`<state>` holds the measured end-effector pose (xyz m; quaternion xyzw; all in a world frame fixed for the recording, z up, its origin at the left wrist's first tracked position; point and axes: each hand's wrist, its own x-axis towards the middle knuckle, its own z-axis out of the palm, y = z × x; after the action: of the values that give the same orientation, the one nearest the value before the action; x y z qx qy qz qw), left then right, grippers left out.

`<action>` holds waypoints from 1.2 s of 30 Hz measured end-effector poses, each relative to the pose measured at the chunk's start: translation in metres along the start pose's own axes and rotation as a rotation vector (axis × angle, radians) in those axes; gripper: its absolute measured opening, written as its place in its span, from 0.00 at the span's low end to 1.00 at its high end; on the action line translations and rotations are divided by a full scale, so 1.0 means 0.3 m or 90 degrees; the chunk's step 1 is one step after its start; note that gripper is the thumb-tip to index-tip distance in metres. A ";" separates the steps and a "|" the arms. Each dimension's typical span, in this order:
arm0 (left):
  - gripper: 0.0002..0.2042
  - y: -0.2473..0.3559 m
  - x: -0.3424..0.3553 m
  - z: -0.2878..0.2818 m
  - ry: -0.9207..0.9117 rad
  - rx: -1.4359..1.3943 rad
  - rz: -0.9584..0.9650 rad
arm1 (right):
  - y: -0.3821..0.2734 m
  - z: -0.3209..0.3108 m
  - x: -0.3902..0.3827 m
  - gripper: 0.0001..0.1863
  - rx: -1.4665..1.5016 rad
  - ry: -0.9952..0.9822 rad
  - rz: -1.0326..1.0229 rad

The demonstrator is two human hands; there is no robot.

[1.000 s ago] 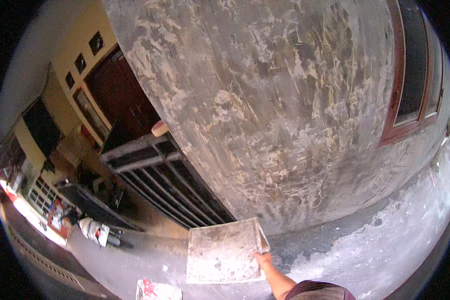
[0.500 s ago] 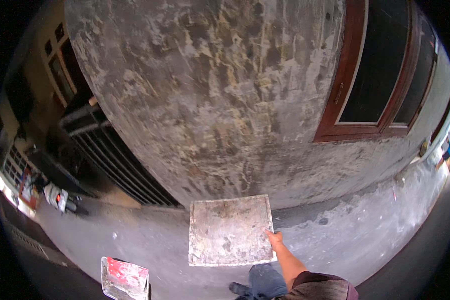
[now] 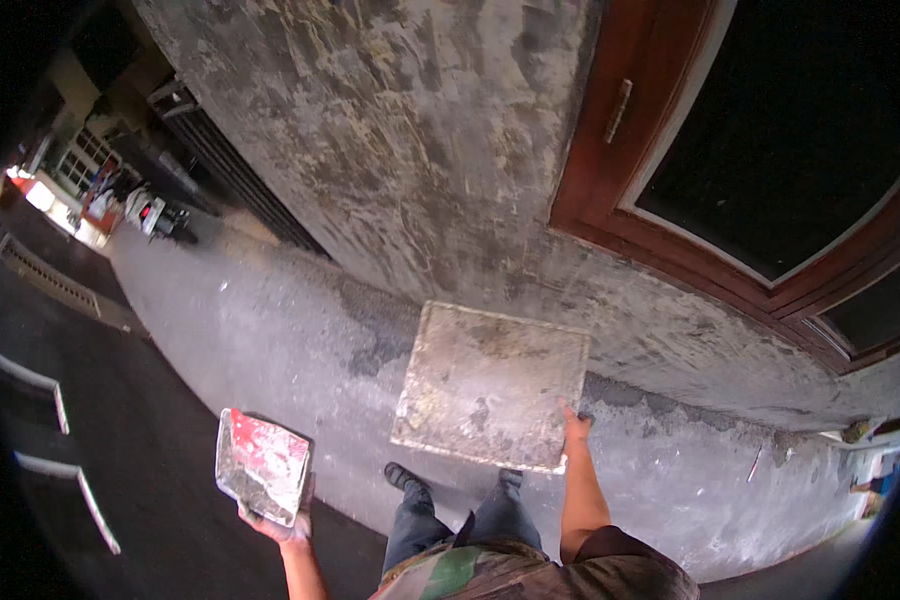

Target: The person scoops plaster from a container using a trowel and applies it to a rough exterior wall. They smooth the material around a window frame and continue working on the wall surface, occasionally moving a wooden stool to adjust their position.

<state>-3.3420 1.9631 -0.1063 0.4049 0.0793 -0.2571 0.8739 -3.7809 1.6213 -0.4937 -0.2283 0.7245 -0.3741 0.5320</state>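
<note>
My right hand [image 3: 576,428] is closed on the right edge of a large, square flat board [image 3: 495,385], its thumb on the top face. The board is held level in front of my body, worn and stained grey-brown with a pale rim. My left hand [image 3: 280,522] grips the lower edge of a smaller rectangular tray [image 3: 263,462], held out to the left. That tray has a raised pale rim, and red and whitish smears cover its face. Most of the left fingers are hidden beneath it.
A rough, patchily plastered wall [image 3: 400,130] rises ahead, with a red-brown framed window [image 3: 660,190] on the right. Grey pavement [image 3: 260,330] runs along its foot. Black railings [image 3: 235,165] and a parked motorbike [image 3: 155,215] are at the left; dark road lies beyond the pavement.
My view has turned right and shifted along the wall, bringing the window closer. The left hand and forearm have come into sight under the smaller tray. Both hands keep their holds.
</note>
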 end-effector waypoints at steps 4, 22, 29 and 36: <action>0.44 -0.044 -0.174 0.072 0.002 0.051 -0.003 | -0.111 -0.213 -0.040 0.53 0.005 -0.059 0.010; 0.47 -0.115 -0.310 0.204 -0.025 0.060 0.007 | -0.040 -0.357 -0.024 0.44 -0.195 0.018 -0.103; 0.47 -0.037 -0.153 0.199 -0.126 0.047 -0.074 | -0.126 -0.324 -0.079 0.56 -0.199 -0.001 -0.031; 0.45 -0.024 0.249 0.111 -0.239 0.061 -0.151 | -0.030 -0.380 -0.148 0.55 -0.388 0.164 -0.162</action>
<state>-3.2843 1.9055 -0.1150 0.3790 -0.0499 -0.4320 0.8169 -3.8742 1.6821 -0.4425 -0.4162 0.8296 -0.2296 0.2931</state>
